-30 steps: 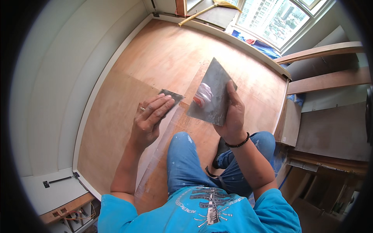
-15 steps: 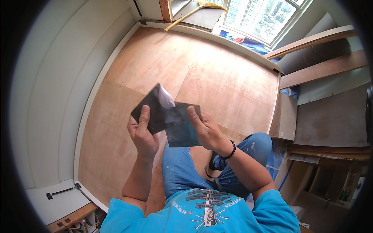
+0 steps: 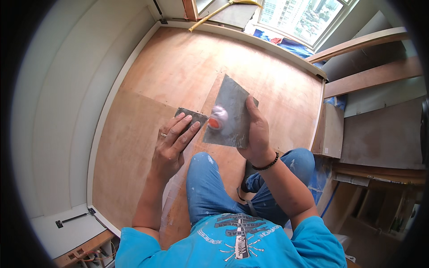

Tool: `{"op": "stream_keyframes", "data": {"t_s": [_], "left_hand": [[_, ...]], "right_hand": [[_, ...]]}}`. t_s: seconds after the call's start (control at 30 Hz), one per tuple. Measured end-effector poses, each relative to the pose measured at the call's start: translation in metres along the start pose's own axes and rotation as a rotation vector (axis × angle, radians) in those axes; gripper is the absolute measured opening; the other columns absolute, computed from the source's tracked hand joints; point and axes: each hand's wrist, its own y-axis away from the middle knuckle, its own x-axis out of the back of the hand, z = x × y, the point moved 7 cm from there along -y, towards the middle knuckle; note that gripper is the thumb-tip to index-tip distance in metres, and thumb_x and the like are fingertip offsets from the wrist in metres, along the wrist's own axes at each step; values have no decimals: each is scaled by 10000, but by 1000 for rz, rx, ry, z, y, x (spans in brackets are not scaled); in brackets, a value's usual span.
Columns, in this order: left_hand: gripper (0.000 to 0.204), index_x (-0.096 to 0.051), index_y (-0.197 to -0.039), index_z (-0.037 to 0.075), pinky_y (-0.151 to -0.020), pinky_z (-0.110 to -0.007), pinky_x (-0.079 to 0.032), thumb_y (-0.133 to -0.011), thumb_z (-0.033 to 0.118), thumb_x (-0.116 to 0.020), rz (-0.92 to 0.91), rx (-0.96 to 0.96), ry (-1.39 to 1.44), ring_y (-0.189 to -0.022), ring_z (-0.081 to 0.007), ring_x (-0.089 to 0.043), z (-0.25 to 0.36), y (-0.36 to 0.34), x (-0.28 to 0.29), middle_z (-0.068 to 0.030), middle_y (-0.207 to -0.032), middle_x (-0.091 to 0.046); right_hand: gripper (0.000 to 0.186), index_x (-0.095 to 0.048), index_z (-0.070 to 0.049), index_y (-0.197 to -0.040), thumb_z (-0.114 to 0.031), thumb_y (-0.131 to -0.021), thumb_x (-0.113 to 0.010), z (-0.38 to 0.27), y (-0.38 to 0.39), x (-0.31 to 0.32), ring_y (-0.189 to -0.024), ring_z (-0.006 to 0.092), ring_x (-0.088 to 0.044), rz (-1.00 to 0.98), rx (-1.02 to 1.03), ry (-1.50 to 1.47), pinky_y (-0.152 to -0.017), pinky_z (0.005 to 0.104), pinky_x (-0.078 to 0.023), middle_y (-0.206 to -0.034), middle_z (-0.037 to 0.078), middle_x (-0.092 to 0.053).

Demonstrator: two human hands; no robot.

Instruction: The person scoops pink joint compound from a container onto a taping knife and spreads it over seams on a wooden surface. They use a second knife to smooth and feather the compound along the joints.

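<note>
My right hand (image 3: 257, 129) grips a grey metal plate (image 3: 237, 116) by its right edge, thumb on its face. A glossy pale pink mound of filler (image 3: 218, 111) with a red-orange dab (image 3: 213, 123) sits on the plate's left part. My left hand (image 3: 172, 147), a ring on one finger, holds a smaller dark metal spreader (image 3: 199, 117), fingers across its face, just left of the larger plate. Both are held above the plywood floor (image 3: 156, 58), over my jeans-clad knees.
A pale panel wall (image 3: 62, 102) borders the left, with a hinged flap at lower left. A yellow broom (image 3: 210, 15) lies at the back near a window and blue sheeting (image 3: 295, 51). Wooden rails (image 3: 362, 80), boards and a plywood box (image 3: 328, 129) stand at the right.
Half a second ago the two tools overlapped face to face; now they are apart, the larger plate tilted up to show the filler and the smaller one back to its left.
</note>
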Motion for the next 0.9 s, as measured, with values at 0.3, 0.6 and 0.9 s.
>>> {"op": "stream_keyframes", "data": {"t_s": [0.3, 0.6, 0.9], "left_hand": [[483, -583, -1396, -41, -949, -423, -505, -914, -74, -588, 268, 250, 37, -1128, -351, -632, 54, -39, -1, -191, -1266, -638], [452, -632, -1353, -29, -878, -403, -523, -910, -108, -584, 236, 116, 99, -1016, -335, -653, 77, -61, -7, -193, -1233, -664], [512, -628, -1363, -5, -938, -372, -438, -854, -63, -629, 268, 129, 75, -1050, -286, -648, 71, -63, 4, -139, -1259, -671]], "right_hand": [[599, -442, -37, -1485, -493, -1113, -324, -12, 17, -9, -1396, 215, -492, -192, 677, 322, -1170, 412, -399, -1485, 123, -528], [583, -333, -44, -1530, -453, -1115, -338, -14, 22, -17, -1350, 226, -543, -277, 740, 356, -1129, 396, -439, -1469, 143, -531], [608, -250, -38, -1574, -439, -1121, -307, -12, 21, -24, -1383, 284, -511, -310, 757, 433, -1151, 423, -418, -1513, 181, -470]]}}
